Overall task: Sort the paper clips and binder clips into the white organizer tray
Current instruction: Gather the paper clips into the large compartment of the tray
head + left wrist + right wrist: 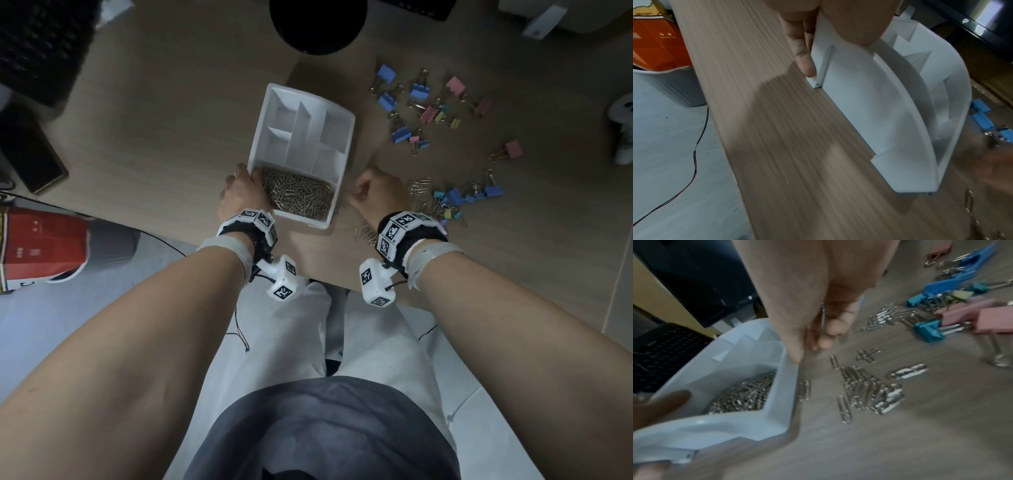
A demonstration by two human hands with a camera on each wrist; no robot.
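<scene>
While the left hand point(239, 193) holds the near left corner of the white organizer tray point(869, 104), its thumb sits on top of the rim and its fingers point(803, 55) press flat on the outside wall. Just past the thumb, the long near compartment is full of silver paper clips point(296, 197). The right hand point(375, 192) is beside the tray's right wall, with its fingers point(826, 337) curled in and the thumb tip touching the rim; something thin and shiny shows between the fingers, but I cannot tell what it is. Loose paper clips point(865, 389) lie on the wooden desk point(154, 137) just right of those fingers. A little farther right is a heap of blue, teal, yellow and pink binder clips point(460, 198). Beyond the fingers, the tray's small far compartments hold nothing. More binder clips point(424, 102), blue and pink, are spread out farther back on the right. A black keyboard point(37, 44) sits far back on the left.
</scene>
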